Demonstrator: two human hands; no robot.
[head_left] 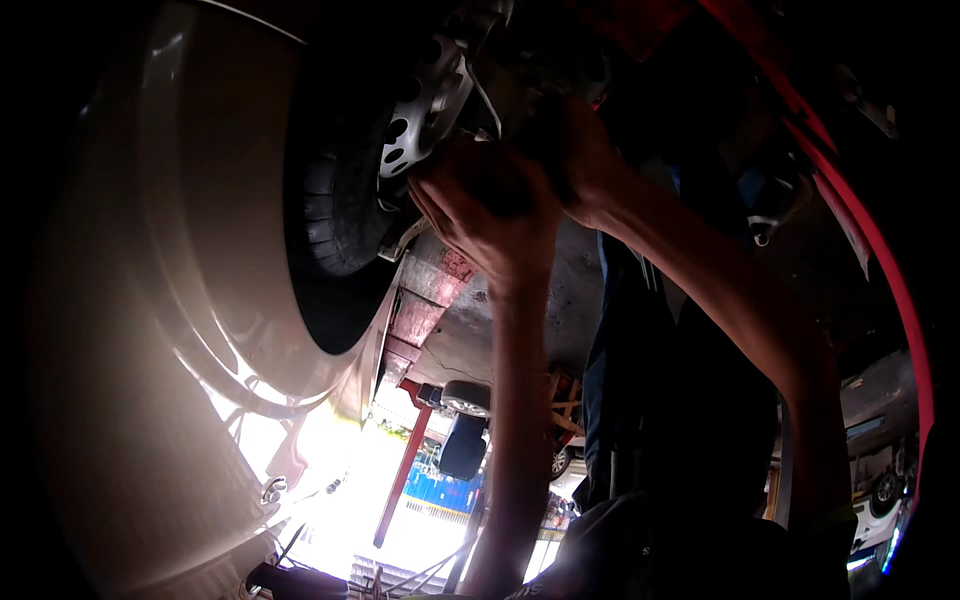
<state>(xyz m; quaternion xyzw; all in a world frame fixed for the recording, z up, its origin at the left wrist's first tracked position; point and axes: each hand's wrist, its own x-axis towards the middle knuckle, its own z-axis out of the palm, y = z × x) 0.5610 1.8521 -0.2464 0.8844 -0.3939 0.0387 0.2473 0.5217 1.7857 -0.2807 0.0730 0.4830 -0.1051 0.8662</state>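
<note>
My left hand is raised beside the inner side of a car wheel with round holes in its pale rim. Its fingers are curled closed, and what they grip, if anything, is hidden behind the hand. Just right of it, my right hand reaches up into deep shadow, its fingers lost in the dark. A thin bent metal line runs down above the left hand. The black tyre sits inside the wheel arch, left of both hands. Below the rim a small metal bracket sticks out.
A pale car body panel fills the left side. A red curved beam bounds the right. Beyond my arms are a red post, a spare wheel, a blue fence and a white car. Bright daylight enters low down.
</note>
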